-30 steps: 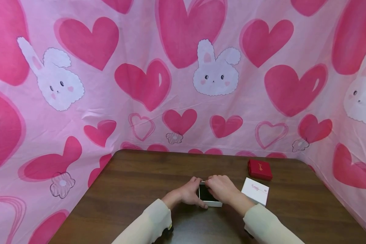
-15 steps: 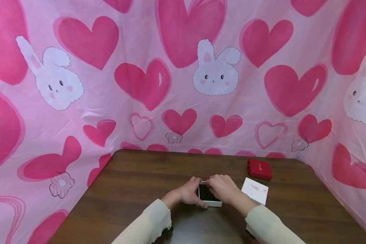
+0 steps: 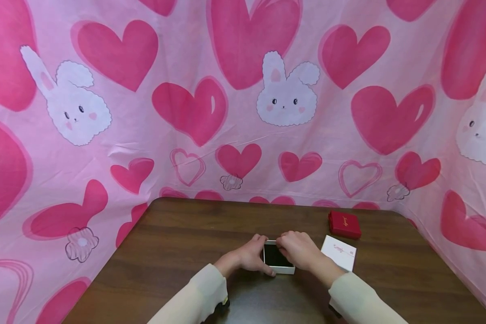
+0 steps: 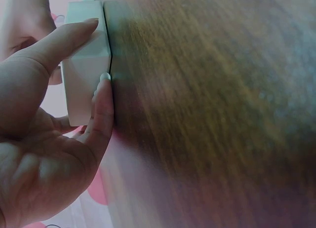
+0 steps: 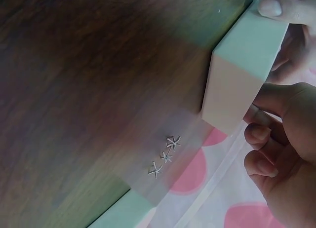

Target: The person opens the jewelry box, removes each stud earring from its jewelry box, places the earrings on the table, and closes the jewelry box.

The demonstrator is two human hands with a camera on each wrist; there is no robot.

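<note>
A small white box (image 3: 283, 271) with a black lining (image 3: 273, 258) sits, uncovered, on the wooden table. My left hand (image 3: 250, 255) grips the box from its left, thumb along the near wall and fingers at the side and far end, as the left wrist view shows. My right hand (image 3: 299, 248) is over the box's right half, its fingers curled and its thumb and forefinger reaching over the rim. I cannot tell what those fingertips hold. Beside the box, in the right wrist view, lies silver starfish-shaped jewellery (image 5: 166, 157).
To the right of the box lies a white lid (image 3: 341, 253) with pink lettering, partly behind my right forearm. Farther back at the right stands a red box (image 3: 345, 225) with gold writing. A pink heart-and-rabbit cloth (image 3: 243, 121) hangs around the table (image 3: 194, 225).
My right hand has shifted slightly right over the box, and a bit more of the black lining shows. My left hand and the box stay in place.
</note>
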